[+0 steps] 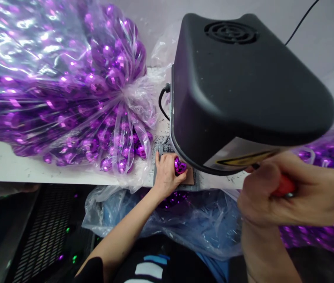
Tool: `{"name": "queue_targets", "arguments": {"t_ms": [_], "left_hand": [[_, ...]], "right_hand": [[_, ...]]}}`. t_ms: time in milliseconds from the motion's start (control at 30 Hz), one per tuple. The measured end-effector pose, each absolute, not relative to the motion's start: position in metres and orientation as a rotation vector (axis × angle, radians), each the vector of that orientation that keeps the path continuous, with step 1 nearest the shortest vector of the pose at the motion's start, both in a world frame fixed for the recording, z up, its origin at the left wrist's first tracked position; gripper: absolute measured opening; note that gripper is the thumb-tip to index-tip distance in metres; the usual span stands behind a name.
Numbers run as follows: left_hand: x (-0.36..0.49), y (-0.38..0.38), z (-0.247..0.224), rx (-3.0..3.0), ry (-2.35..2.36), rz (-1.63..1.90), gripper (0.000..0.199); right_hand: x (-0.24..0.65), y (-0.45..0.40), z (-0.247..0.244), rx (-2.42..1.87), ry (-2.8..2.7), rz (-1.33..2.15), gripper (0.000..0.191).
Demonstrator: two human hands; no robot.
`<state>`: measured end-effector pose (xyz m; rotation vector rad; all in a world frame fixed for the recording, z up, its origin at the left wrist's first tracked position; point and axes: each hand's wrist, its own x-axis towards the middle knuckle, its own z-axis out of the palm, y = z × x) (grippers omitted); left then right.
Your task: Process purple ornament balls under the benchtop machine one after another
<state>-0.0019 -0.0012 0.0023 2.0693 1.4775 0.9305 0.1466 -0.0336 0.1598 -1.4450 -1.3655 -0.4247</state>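
My left hand [167, 173] is closed on a small shiny purple faceted ball [180, 166], held at the base of the black machine. A grey base plate with a brown pad [189, 177] lies beneath the ball. My right hand [299, 192] is wrapped around a red handle [285, 186] at the machine's right side. The machine's large black housing [252, 82] has a round vent on top and a yellow warning label in front. It hides part of the base and whatever sits above the ball.
A tied clear bag [66, 98] full of purple faceted balls lies on the white table [16, 163] to the left. More bagged purple balls [311, 239] are at the right. An open plastic bag [208, 224] with purple balls hangs below the table edge. A black crate [46, 224] stands lower left.
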Motion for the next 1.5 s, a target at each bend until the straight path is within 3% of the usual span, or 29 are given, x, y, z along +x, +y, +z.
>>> {"name": "queue_targets", "arguments": {"t_ms": [333,633,1033,1500], "left_hand": [[-0.002,-0.002,0.003,2.028,1.453,0.986,0.04],[0.0,-0.002,0.004,2.055,1.455,1.003,0.042],[-0.001,-0.002,0.008,2.073,1.462,0.973,0.043],[-0.001,-0.002,0.004,2.139,1.482,0.99,0.032]], "right_hand": [[0.155,-0.037,0.133,-1.213,-1.558,-0.366,0.018],[0.148,-0.026,0.12,-1.114,-1.399,-0.561,0.02],[0.141,-0.022,0.11,-1.14,-1.253,-0.57,0.026],[0.144,-0.026,0.08,-1.158,-1.32,-0.467,0.011]]}}
